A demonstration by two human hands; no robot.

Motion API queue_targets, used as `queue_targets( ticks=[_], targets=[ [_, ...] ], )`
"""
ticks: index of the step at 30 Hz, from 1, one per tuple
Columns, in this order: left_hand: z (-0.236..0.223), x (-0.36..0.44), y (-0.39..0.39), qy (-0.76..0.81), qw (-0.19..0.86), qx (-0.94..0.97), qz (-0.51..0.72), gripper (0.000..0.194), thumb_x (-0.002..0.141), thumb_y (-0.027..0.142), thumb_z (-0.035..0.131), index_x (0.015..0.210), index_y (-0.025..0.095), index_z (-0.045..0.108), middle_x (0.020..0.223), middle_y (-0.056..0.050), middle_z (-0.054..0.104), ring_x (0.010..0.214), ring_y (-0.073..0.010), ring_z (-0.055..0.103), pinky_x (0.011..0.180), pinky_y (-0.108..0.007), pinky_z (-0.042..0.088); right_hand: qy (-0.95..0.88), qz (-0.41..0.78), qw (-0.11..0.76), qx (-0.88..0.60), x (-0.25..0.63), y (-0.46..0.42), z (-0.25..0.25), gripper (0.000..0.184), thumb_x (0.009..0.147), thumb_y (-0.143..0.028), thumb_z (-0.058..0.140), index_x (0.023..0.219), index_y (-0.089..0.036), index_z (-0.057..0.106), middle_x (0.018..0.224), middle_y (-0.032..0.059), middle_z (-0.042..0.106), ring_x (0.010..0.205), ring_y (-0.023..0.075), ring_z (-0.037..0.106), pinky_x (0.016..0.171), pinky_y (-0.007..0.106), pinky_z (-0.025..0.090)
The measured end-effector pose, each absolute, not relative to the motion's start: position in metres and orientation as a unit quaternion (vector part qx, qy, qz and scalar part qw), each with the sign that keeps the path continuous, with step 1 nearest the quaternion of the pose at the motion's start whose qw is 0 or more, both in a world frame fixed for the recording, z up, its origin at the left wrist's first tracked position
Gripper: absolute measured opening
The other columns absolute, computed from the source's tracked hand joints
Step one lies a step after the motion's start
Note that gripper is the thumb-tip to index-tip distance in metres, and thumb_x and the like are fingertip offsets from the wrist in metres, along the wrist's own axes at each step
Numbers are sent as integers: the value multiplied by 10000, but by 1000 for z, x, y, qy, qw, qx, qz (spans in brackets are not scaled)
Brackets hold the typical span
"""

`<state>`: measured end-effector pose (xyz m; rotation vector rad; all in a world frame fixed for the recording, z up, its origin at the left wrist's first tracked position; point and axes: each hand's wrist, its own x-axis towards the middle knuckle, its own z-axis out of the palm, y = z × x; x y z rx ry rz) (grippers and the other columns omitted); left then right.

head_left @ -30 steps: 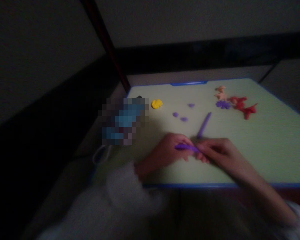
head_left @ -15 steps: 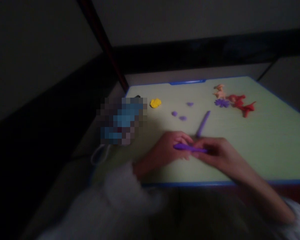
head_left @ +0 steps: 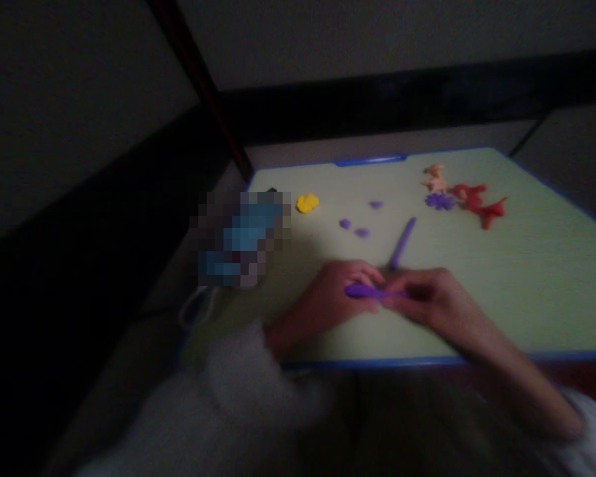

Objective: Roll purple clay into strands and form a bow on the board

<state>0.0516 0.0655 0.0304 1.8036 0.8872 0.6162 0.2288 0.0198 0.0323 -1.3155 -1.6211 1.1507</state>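
Between my two hands is a long purple piece of modelling clay (head_left: 361,291), thicker at its left end and thin toward the right. My left hand (head_left: 345,285) is closed around its thick end, fingers curled. The fingers of my right hand (head_left: 427,295) pinch the thin end, hiding part of it. Just beyond my fingertips a purple stick (head_left: 404,242) lies slantwise on the table. Three small purple lumps (head_left: 346,224) rest farther off to the left of the stick. The picture is dim and slightly blurred.
The pale table (head_left: 536,285) has a blue edge. A yellow clay piece (head_left: 307,203) sits toward the back left, near a pixelated blue item (head_left: 251,228) with a white loop. At the back right are a purple flower shape (head_left: 440,201), peach pieces (head_left: 436,180) and red pieces (head_left: 487,211).
The thin right end of the purple clay shows less beyond my right fingers than before. Both hands stay in nearly the same place. The view has shifted very slightly.
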Motion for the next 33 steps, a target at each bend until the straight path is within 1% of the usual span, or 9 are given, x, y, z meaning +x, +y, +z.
queue_targets(
  ticks=[8, 11, 15, 17, 20, 24, 27, 30, 33],
  targets=[
    [28, 52, 67, 359, 501, 744, 258, 272, 605, 42, 686, 866, 117, 683, 779, -29, 709, 692, -128, 645, 611, -195, 483, -618, 450, 360, -536, 227, 20, 35, 296, 670, -425, 730, 628, -134, 703, 544, 24, 632, 482, 113, 486, 466, 250, 390],
    [27, 51, 67, 359, 498, 749, 251, 273, 599, 63, 702, 866, 119, 685, 781, -29, 709, 693, -131, 643, 603, -195, 477, -620, 449, 355, -537, 227, 19, 35, 307, 666, -443, 733, 633, -138, 704, 561, 30, 634, 499, 119, 493, 470, 251, 385],
    [28, 51, 66, 365, 494, 749, 250, 274, 599, 74, 708, 869, 118, 686, 779, -32, 708, 689, -131, 640, 593, -194, 466, -622, 451, 353, -533, 227, 19, 34, 316, 684, -449, 720, 617, -142, 685, 523, 12, 601, 471, 104, 459, 442, 238, 357],
    [29, 51, 66, 365, 492, 749, 251, 268, 600, 77, 706, 863, 125, 687, 791, -31, 711, 698, -133, 642, 606, -199, 470, -626, 450, 354, -529, 227, 19, 33, 310, 692, -444, 716, 620, -144, 681, 529, 11, 607, 475, 104, 468, 450, 239, 371],
    [29, 51, 67, 362, 500, 746, 248, 263, 594, 82, 712, 853, 128, 688, 787, -25, 712, 694, -131, 642, 604, -197, 467, -624, 451, 361, -526, 229, 21, 33, 270, 698, -413, 716, 651, -148, 689, 574, 19, 642, 512, 121, 525, 488, 251, 417],
    [29, 49, 69, 369, 513, 734, 249, 264, 597, 90, 719, 856, 128, 684, 742, -14, 701, 667, -122, 635, 576, -188, 458, -614, 490, 356, -506, 232, 21, 37, 246, 678, -396, 739, 745, -160, 718, 710, 41, 714, 627, 159, 622, 580, 278, 488],
    [30, 49, 69, 364, 522, 728, 255, 246, 620, 120, 724, 862, 121, 679, 717, -21, 697, 661, -127, 636, 579, -199, 468, -594, 533, 340, -497, 236, 20, 39, 275, 715, -433, 714, 738, -158, 715, 704, 45, 716, 636, 152, 639, 606, 276, 514],
    [30, 50, 67, 363, 524, 727, 255, 210, 646, 161, 724, 846, 116, 676, 706, -30, 698, 664, -135, 643, 582, -210, 475, -579, 564, 321, -493, 240, 21, 39, 383, 780, -520, 626, 687, -156, 700, 646, 46, 698, 598, 138, 637, 589, 270, 525],
    [31, 50, 66, 359, 513, 736, 255, 197, 660, 179, 716, 844, 121, 677, 710, -29, 701, 666, -132, 644, 578, -207, 473, -584, 576, 306, -483, 242, 24, 37, 419, 785, -554, 606, 691, -158, 704, 651, 48, 699, 584, 133, 635, 588, 270, 530]
  ],
)
